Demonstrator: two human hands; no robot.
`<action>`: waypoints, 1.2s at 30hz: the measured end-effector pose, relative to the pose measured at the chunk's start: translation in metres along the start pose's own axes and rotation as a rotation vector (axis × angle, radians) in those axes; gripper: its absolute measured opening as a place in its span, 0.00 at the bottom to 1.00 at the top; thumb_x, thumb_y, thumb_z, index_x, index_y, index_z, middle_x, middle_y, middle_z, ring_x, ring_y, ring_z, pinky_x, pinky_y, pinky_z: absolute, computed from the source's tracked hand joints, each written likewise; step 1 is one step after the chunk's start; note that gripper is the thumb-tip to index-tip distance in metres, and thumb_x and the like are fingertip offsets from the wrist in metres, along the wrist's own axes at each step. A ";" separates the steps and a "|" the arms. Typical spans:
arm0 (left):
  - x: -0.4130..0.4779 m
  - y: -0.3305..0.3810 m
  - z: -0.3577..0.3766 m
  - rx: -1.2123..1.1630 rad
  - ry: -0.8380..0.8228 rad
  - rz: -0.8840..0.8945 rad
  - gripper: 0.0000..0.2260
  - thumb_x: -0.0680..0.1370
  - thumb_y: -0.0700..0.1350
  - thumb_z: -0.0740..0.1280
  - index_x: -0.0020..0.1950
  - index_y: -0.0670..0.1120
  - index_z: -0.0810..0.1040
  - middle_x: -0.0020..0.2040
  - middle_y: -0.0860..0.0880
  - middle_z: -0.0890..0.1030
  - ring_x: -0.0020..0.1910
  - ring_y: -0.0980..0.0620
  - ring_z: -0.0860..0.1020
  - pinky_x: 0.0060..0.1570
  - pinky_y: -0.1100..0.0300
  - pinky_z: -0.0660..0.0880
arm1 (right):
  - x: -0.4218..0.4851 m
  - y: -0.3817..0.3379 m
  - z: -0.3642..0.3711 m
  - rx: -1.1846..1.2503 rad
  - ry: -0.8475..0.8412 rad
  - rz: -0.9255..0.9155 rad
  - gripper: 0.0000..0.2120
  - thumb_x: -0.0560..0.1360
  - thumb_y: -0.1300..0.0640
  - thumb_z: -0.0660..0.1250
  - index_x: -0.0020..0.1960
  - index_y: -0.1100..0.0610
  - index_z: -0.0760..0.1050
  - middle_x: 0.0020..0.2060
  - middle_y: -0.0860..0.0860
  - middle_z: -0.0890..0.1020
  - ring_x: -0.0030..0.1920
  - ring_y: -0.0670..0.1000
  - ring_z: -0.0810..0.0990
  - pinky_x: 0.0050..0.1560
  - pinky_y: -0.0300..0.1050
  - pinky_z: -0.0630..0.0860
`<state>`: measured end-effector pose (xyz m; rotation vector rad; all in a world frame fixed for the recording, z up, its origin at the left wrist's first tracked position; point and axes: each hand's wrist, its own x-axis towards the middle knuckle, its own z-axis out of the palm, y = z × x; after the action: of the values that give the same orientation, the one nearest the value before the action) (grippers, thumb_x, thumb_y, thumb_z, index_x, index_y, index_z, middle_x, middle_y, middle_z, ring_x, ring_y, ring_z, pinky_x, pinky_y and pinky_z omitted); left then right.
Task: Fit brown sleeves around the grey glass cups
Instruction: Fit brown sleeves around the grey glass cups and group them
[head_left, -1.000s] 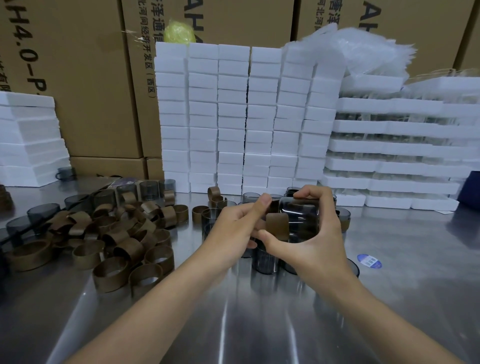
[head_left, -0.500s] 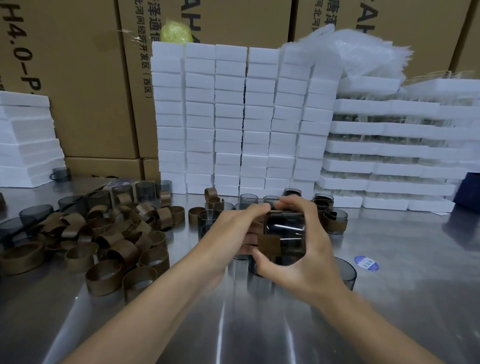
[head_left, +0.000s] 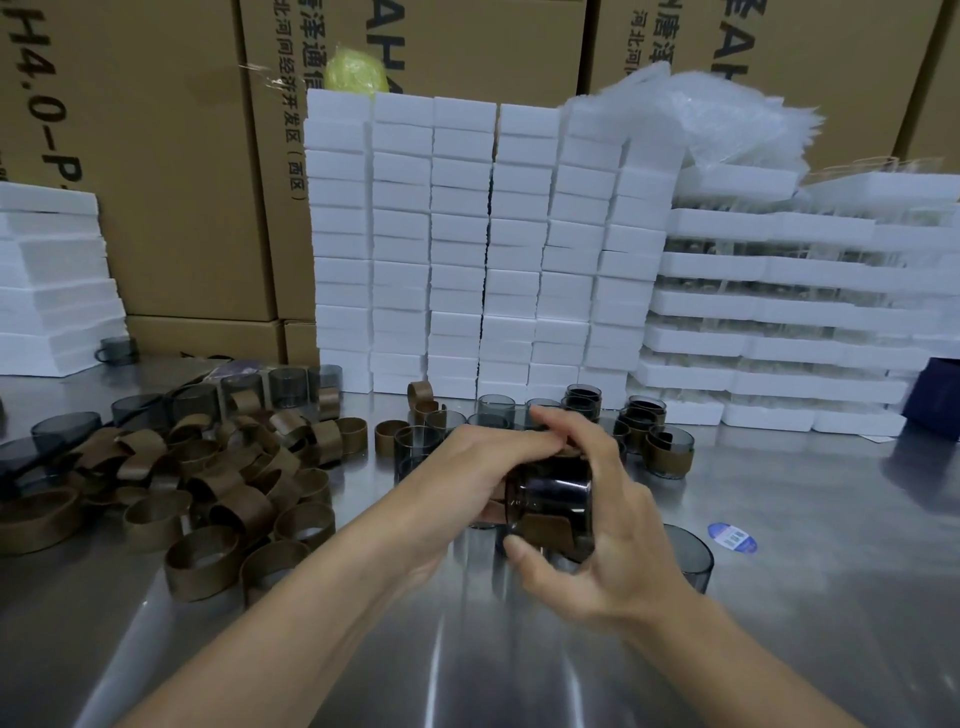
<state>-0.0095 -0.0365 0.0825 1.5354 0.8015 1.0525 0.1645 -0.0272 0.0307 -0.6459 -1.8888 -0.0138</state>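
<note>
Nearest me is bare steel table (head_left: 467, 665); just above it both hands meet over one grey glass cup (head_left: 550, 488), held off the surface and lying on its side; the right hand (head_left: 613, 545) has its fingers curled over the top of the glass and its thumb tucked under the lower edge; the left hand (head_left: 467, 483) is curled round the cup's left end, though I cannot tell whether it pinches glass or leather there. A brown sleeve (head_left: 543, 527) is partly round the cup, its tab showing by the right thumb.

I judge the glass light but slick and breakable, so I would hold it by the wall with fingers spread, not by the rim; the sleeve looks soft and springy, best pushed by its edge, evenly all round, or it may skew and bind.

Just right of the hands stands a bare cup (head_left: 691, 556), beside a blue sticker (head_left: 731, 538); to the left lies a heap of loose sleeves (head_left: 208, 483); beyond the hands are more bare cups (head_left: 415, 444) and a few sleeved cups (head_left: 667, 452). Farther back rise white foam blocks (head_left: 467, 234); behind them, cardboard boxes (head_left: 171, 156).
</note>
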 end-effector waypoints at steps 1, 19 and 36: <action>0.000 0.001 -0.001 -0.021 -0.001 0.001 0.14 0.85 0.56 0.67 0.59 0.51 0.89 0.54 0.49 0.90 0.56 0.51 0.88 0.54 0.60 0.82 | 0.002 0.000 -0.001 0.016 0.003 0.034 0.43 0.69 0.44 0.74 0.81 0.51 0.63 0.71 0.43 0.77 0.60 0.47 0.85 0.51 0.51 0.86; 0.008 -0.014 0.012 -0.747 0.002 -0.241 0.31 0.77 0.67 0.71 0.64 0.41 0.87 0.57 0.38 0.84 0.49 0.43 0.86 0.53 0.50 0.84 | 0.005 0.008 0.006 0.126 0.184 0.351 0.34 0.68 0.38 0.79 0.72 0.33 0.73 0.65 0.40 0.81 0.45 0.51 0.86 0.46 0.45 0.81; 0.004 -0.016 0.022 -0.776 0.030 -0.272 0.36 0.82 0.71 0.61 0.73 0.43 0.82 0.50 0.41 0.81 0.49 0.45 0.83 0.56 0.50 0.82 | 0.008 0.004 -0.003 -0.178 0.172 0.201 0.34 0.71 0.42 0.78 0.73 0.28 0.70 0.59 0.33 0.81 0.36 0.45 0.80 0.41 0.31 0.76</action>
<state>0.0132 -0.0382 0.0668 0.7325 0.5058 1.0151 0.1670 -0.0211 0.0379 -0.9251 -1.6618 -0.1060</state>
